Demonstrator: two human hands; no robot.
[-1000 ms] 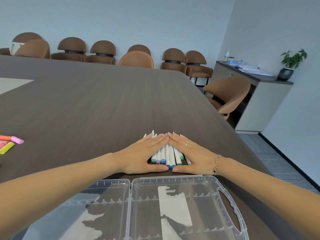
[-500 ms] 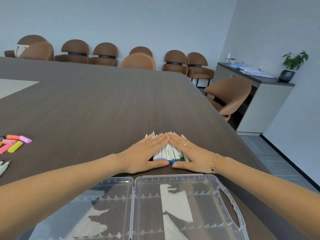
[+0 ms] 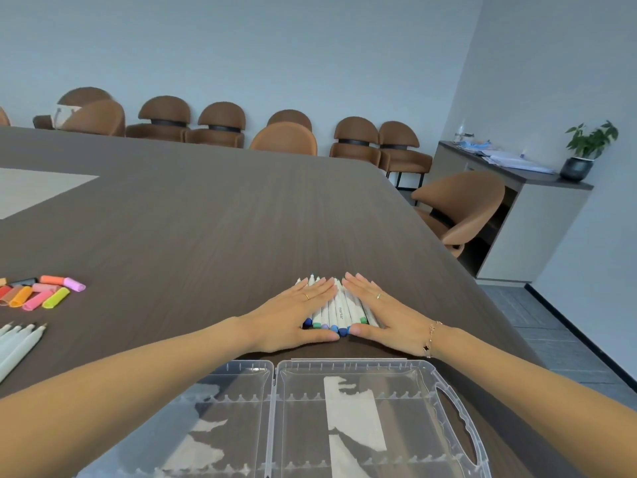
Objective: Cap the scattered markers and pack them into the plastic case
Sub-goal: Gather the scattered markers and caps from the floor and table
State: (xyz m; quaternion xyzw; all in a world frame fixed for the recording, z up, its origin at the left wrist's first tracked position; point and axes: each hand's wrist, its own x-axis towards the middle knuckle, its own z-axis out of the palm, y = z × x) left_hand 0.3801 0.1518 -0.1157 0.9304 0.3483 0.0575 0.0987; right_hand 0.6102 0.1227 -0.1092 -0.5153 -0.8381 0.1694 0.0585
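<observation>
A bundle of several white markers (image 3: 336, 313) with blue and green caps lies on the dark wooden table (image 3: 213, 219), just beyond the case. My left hand (image 3: 293, 313) and my right hand (image 3: 382, 313) lie flat on either side of the bundle, straight fingers angled inward and pressing it together, thumbs meeting at the capped ends. The clear plastic case (image 3: 344, 419) lies open at the near edge, with nothing in its compartments. At the left edge lie several loose coloured caps (image 3: 44, 293) and several uncapped white markers (image 3: 17, 343).
Brown chairs (image 3: 286, 138) line the far side of the table and one chair (image 3: 458, 208) stands at its right side. A grey sideboard (image 3: 517, 208) with papers and a potted plant (image 3: 586, 150) stands against the right wall. The table's right edge runs close to my right arm.
My hands stay on the bundle, with fingertips slightly apart now and more of the markers showing. The view has shifted left, bringing the loose caps and uncapped markers into sight.
</observation>
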